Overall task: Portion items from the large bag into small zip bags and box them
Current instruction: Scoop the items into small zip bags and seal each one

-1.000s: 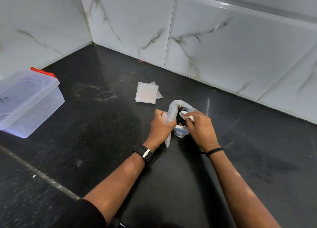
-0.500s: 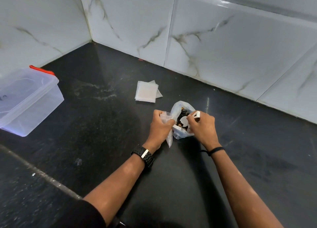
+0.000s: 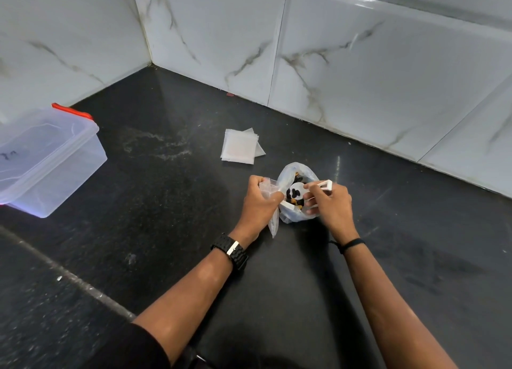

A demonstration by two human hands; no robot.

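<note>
A loaded white scoop (image 3: 297,191) is pinched by its handle in the right hand (image 3: 331,202), its bowl held over the open large bag (image 3: 296,214) on the bench (image 3: 166,230). A small zip bag (image 3: 270,195) is gripped in the curled left hand (image 3: 257,202), just left of the scoop, its mouth upward. The scoop's long axis points left toward it, so a short leftward carry is judged next. The box (image 3: 50,158) lies well apart, far left.

Light was even and fairly bright, falling from above. The glossy wall tiles (image 3: 360,72) carried white glare streaks near the top right, and the dark desk (image 3: 171,202) showed a faint sheen. Shadows under the arms were soft. Straight tile lines bowed toward the edges; focus was sharp throughout.
</note>
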